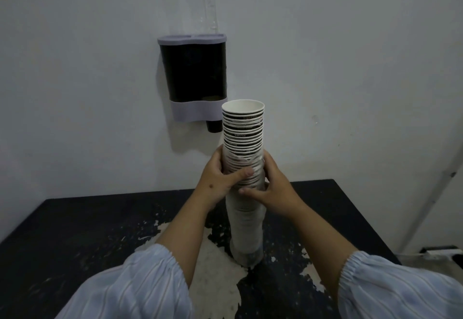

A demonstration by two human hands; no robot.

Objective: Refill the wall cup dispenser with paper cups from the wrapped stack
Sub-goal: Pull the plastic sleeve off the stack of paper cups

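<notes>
A tall stack of paper cups (pixel 243 128) stands upright on the table, mouths up, with dark printed rims. Its upper half is bare; clear plastic wrap (pixel 246 231) still covers the lower half, bunched at mid-height. My left hand (pixel 220 178) grips the stack from the left at that bunched edge, thumb across the front. My right hand (pixel 273 188) holds it from the right, just below. The wall cup dispenser (pixel 193 78) hangs behind, dark body with grey top and bottom bands; one dark cup (pixel 213 126) pokes out of its base.
The dark table (pixel 75 231) has worn, peeling white patches near the stack's base. A clear tube (pixel 209 5) rises from the dispenser's top against the white wall. A pale pipe (pixel 431 193) runs down the wall at the right.
</notes>
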